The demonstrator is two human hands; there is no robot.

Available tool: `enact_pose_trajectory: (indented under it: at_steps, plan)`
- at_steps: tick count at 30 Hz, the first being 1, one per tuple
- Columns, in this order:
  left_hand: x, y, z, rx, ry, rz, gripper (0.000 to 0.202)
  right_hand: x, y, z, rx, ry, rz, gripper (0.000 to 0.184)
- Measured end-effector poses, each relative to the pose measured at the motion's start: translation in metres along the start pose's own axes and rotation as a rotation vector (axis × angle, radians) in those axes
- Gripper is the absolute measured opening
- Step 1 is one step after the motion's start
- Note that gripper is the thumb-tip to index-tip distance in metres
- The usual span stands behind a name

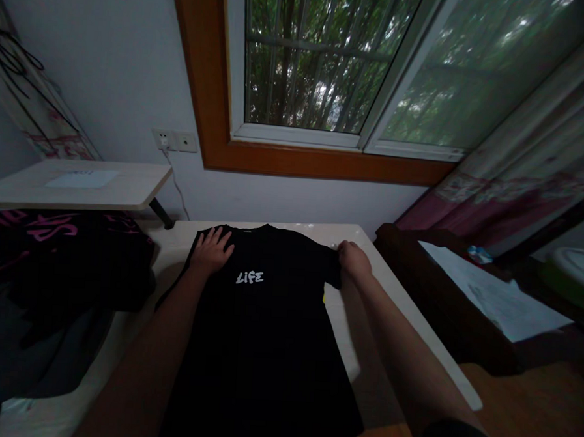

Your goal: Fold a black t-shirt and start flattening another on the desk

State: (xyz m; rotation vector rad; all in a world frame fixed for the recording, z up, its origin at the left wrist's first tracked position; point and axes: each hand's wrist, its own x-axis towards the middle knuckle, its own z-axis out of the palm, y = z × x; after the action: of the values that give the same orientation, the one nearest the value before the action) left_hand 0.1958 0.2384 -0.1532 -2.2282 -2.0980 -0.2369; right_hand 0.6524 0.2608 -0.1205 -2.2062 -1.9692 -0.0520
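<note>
Room: white walls, a wood-framed window [324, 70] with trees behind it, a patterned curtain [529, 172] at the right, two wall sockets [174, 140] under the window's left corner.
Table: a pale table [395, 296] runs away from the camera toward the wall, its far edge just below the window.
Shirt: a black T-shirt [260, 347] lies flat along the middle of the table, collar at the far edge, hem toward the near edge.
Left hand: the left hand [212, 250] lies open, palm down, fingers spread on the shirt's left shoulder near the far left corner.
Right hand: the right hand [353, 257] is curled at the shirt's right sleeve near the far right corner; it seems to pinch the sleeve edge, though the grip itself is too dark to be sure.
Doing it well: as a judgement, the flat hand should pin the cloth while the other draws the sleeve taut, so both shoulders sit level and no crease is trapped.
Writing: white letters on the chest read "LiFE" [250, 277]; a small yellow tag [324, 297] shows at the shirt's right side, unreadable.
Left side: a dark heap of clothes [59, 258] with pink lettering, too cut off to read, under a light shelf [78, 184].
Right side: a dark wooden desk [444, 298] with white paper [493, 294] on it, text too small to read.
</note>
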Motion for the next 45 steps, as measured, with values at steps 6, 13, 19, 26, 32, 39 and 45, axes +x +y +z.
enact_pose_trajectory:
  at_steps: [6, 13, 19, 26, 32, 39, 45]
  plan:
    - [-0.001, 0.002, -0.002, -0.007, -0.001, -0.003, 0.063, -0.018, -0.027, -0.015, -0.048, 0.013, -0.077, 0.040]
    - [0.001, 0.001, -0.002, -0.009, -0.026, -0.003, 0.063, -0.045, -0.097, 0.001, 0.124, -0.047, -0.399, 0.056]
    - [0.001, -0.001, 0.001, -0.006, 0.003, 0.010, 0.063, -0.060, -0.116, 0.032, 0.089, -0.133, -0.380, 0.078]
    - [0.000, 0.000, -0.001, 0.004, -0.013, 0.013, 0.064, -0.039, -0.080, 0.038, 0.064, -0.152, -0.277, 0.080]
    - [0.000, 0.000, 0.000, -0.003, -0.017, 0.005, 0.065, -0.023, -0.054, 0.036, 0.038, -0.186, -0.195, 0.078]
    - [0.002, 0.000, 0.001, -0.006, -0.017, 0.005, 0.066, -0.020, -0.070, 0.030, 0.011, -0.128, -0.196, 0.071]
    - [0.001, 0.002, -0.002, 0.005, -0.019, 0.000, 0.065, -0.035, -0.123, 0.025, 0.094, 0.024, -0.375, 0.065]
